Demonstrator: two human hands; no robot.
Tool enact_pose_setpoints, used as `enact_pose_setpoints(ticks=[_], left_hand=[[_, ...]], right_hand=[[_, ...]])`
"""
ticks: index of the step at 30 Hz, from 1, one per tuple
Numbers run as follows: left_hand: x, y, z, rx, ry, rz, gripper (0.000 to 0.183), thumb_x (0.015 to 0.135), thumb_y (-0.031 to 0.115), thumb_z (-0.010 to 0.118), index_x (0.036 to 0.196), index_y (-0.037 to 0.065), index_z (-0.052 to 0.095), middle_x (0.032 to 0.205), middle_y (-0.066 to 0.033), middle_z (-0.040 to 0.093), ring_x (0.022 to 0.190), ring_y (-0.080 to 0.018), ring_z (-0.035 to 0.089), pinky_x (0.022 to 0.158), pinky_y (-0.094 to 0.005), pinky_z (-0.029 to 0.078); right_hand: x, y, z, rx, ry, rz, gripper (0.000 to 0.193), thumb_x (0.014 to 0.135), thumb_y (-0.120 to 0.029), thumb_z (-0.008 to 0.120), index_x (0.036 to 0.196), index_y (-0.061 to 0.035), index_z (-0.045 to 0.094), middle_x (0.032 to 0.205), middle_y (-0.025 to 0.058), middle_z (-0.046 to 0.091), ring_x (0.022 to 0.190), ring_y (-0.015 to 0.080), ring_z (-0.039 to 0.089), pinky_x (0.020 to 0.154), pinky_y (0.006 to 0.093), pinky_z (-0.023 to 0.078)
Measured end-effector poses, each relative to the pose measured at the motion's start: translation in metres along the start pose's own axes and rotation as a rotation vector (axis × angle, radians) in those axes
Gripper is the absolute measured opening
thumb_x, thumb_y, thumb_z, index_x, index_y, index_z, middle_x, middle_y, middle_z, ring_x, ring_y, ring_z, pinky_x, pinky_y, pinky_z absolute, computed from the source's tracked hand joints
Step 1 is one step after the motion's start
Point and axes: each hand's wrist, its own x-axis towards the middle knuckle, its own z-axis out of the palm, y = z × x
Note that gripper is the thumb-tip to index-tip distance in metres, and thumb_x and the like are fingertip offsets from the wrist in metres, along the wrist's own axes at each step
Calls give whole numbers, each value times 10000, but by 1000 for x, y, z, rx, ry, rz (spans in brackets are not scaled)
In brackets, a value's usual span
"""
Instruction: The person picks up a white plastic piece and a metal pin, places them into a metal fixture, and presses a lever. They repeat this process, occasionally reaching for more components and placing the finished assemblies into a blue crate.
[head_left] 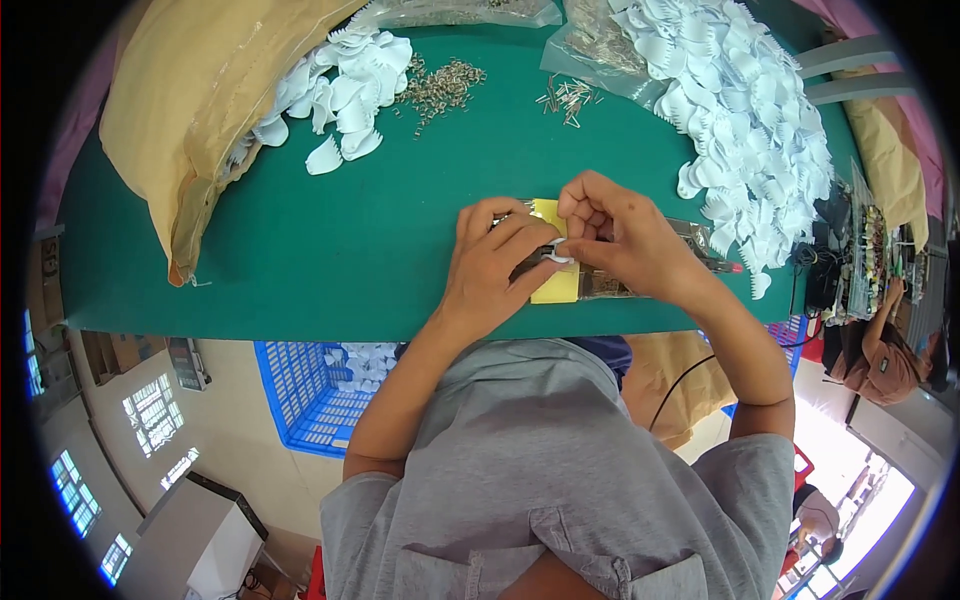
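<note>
My left hand [495, 262] is closed around a small white plastic piece [562, 256] and a dark object beside it, whose kind its fingers hide. Thumb and forefinger of my right hand [622, 235] pinch at the same white piece from the other side. Both hands meet above a yellow pad [553, 290] near the table's front edge. Beneath my right wrist lies a flat strip with brownish contents [604, 286]. White toothed pieces like hair claw clip halves are heaped at the right [760, 130] and far left [360, 85].
Small metal springs [445, 88] and thin metal pins [570, 100] lie on the green table [300, 260]. A tan sack [225, 90] spills white pieces at the left. Below the edge stands a blue crate [300, 430]. Other people [885, 360] are at the far right.
</note>
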Motion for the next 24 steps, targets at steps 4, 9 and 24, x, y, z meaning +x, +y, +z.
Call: enact_pose_setpoints(ticks=[4, 9, 24], left_hand=[[4, -1, 3, -208, 10, -82, 300, 778, 64, 861, 1048, 82, 730, 1054, -54, 705, 1067, -256, 622, 932, -381, 498], [7, -3, 1, -317, -34, -118, 259, 772, 51, 845, 984, 66, 697, 1023, -60, 686, 1040, -264, 609, 866, -360, 507], [12, -6, 7, -368, -42, -155, 244, 743, 7, 907, 904, 49, 729, 937, -46, 721, 964, -206, 652, 871, -337, 510]], right_hand=[[-4, 5, 1, 41, 16, -118, 261, 908, -13, 761, 1125, -28, 617, 906, 51, 679, 794, 117, 658, 736, 277, 550], [-77, 54, -40, -490, 773, -201, 206, 997, -56, 685, 1200, -17, 692, 1066, 99, 719, 938, 188, 690, 813, 315, 557], [-140, 91, -103, -119, 910, -220, 451, 1131, -278, 443, 969, 55, 701, 897, 97, 716, 783, 143, 632, 740, 268, 497]])
